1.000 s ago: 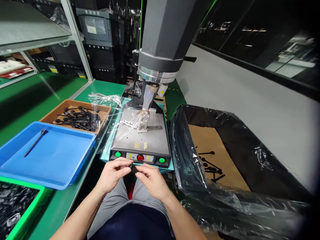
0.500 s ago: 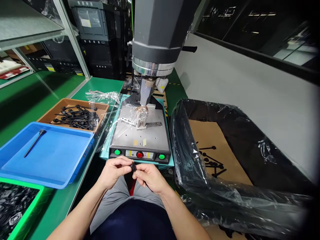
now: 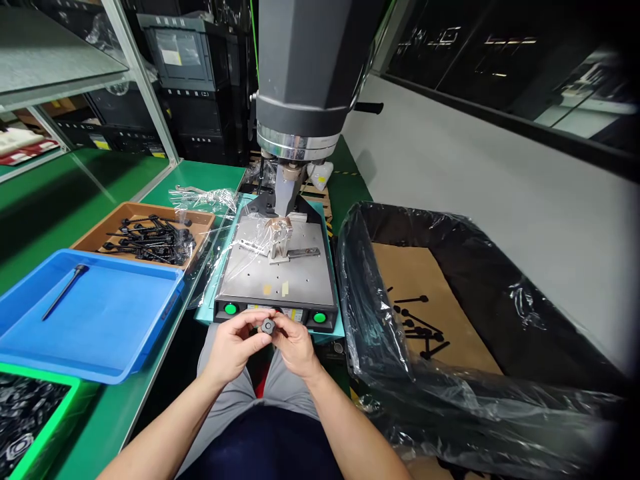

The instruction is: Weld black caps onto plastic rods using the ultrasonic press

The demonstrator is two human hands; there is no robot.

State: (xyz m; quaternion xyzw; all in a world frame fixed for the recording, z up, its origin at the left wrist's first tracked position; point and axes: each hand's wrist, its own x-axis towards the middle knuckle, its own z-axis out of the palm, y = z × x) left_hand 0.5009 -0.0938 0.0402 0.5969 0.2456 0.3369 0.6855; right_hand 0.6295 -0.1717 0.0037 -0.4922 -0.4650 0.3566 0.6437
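A small black star-shaped knob point(image 3: 269, 326) sits between my two hands, its lobed face with a centre hole turned up toward me. My left hand point(image 3: 234, 345) pinches it from the left with thumb and fingers. From the right, my right hand point(image 3: 294, 343) has its fingers closed against the knob's other side. Both hands are just in front of the press machine's base point(image 3: 280, 283), partly covering its front panel between the two green buttons. Beneath the press head point(image 3: 303, 80) stands a metal fixture point(image 3: 280, 241) with clear plastic film around it.
To the left, a blue tray point(image 3: 115, 360) holds one black rod with a knobbed end point(image 3: 65, 292). Behind it a brown tray point(image 3: 95, 233) contains several such rods; a green bin point(image 3: 75, 407) holds black parts. At right, a plastic-lined box point(image 3: 360, 287) has several rods on cardboard.
The knob has been turned between my fingers, so its star-shaped face now shows. My right hand has shifted slightly left and up. The camera view has moved a little.
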